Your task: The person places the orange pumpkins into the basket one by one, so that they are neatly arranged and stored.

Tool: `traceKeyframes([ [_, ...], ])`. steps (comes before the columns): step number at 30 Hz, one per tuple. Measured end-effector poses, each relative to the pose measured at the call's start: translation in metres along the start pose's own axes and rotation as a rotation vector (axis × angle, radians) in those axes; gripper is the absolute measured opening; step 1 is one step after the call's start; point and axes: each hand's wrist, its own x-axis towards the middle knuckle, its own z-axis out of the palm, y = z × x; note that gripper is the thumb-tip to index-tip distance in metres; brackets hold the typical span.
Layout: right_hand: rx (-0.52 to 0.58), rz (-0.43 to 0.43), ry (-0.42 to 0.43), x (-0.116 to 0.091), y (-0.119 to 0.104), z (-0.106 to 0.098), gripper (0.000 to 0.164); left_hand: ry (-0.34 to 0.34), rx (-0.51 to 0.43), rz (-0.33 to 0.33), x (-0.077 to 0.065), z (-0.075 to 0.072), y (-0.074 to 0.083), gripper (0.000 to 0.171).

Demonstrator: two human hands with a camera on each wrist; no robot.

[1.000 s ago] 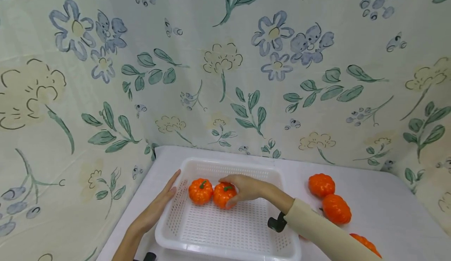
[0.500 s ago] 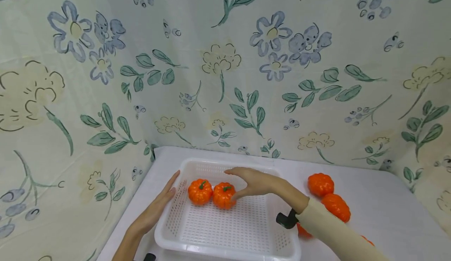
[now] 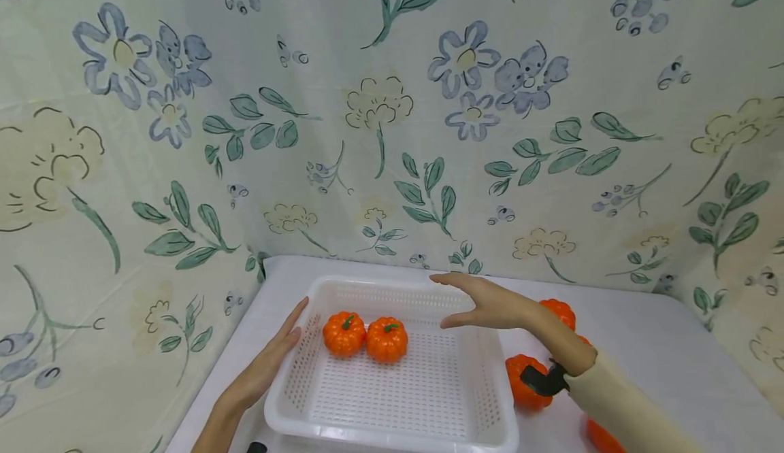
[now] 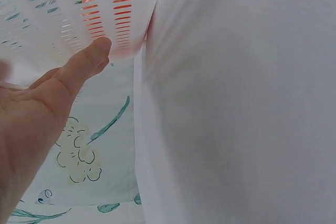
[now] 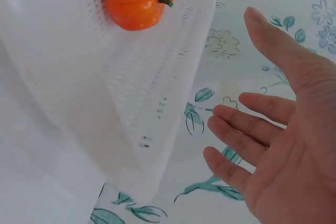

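Observation:
Two small orange pumpkins with green stems sit side by side in a white perforated basket [image 3: 392,432], toward its back left: a left pumpkin [image 3: 344,334] and a right pumpkin [image 3: 386,341]. My left hand [image 3: 266,364] lies with straight fingers along the basket's left outer wall. The left wrist view shows its thumb [image 4: 92,59] at the slotted side. Above the basket's back right corner hangs my right hand [image 3: 490,303], fingers spread and thumb apart, holding nothing. In the right wrist view its palm [image 5: 299,129] faces the basket, away from the pumpkins.
More orange pumpkins lie on the white table right of the basket: a near pumpkin [image 3: 520,395] beside its wall, a back pumpkin [image 3: 559,313] partly behind my right forearm, and a front pumpkin [image 3: 603,437] partly under the sleeve [image 3: 631,405]. A floral curtain [image 3: 392,133] stands behind the table.
My right hand has let go of the right pumpkin in the basket and moved up and to the right, past the basket's middle. The left hand has stayed at the left wall.

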Motion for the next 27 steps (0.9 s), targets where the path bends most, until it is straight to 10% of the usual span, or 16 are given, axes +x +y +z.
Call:
traceKeyframes([
  [12,-0.031,0.116,0.188,-0.069,0.041,-0.025,0.085,0.006,0.019,-0.008,0.001,0.000,0.002,0.055],
  [27,-0.007,0.307,0.189,-0.131,0.085,-0.016,0.081,-0.009,-0.013,-0.009,0.000,-0.001,-0.001,0.055],
])
